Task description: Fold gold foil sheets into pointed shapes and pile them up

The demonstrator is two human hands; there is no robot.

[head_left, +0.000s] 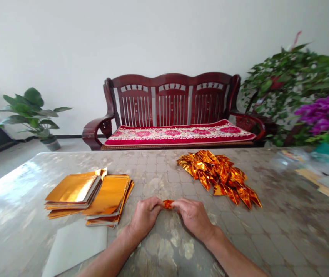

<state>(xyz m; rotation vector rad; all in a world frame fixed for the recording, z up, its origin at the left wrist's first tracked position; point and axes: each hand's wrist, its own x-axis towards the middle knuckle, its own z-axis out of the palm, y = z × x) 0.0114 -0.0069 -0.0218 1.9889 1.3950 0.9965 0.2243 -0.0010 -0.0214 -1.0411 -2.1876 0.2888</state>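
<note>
Between my two hands is a small piece of folded shiny orange-gold foil paper. My left hand pinches its left end, and my right hand pinches its right end. Fingers hide most of the paper's ends. Beyond my right hand lies a heap of folded gold foil pieces with pointed ends. To the left of my left hand rest two stacks of flat gold foil sheets, one farther left and one nearer.
A pale grey sheet lies at the table's front left. Plastic bags and flat papers sit at the right edge. Past the patterned table stands a dark red wooden bench, with a potted plant on the left and purple flowers on the right.
</note>
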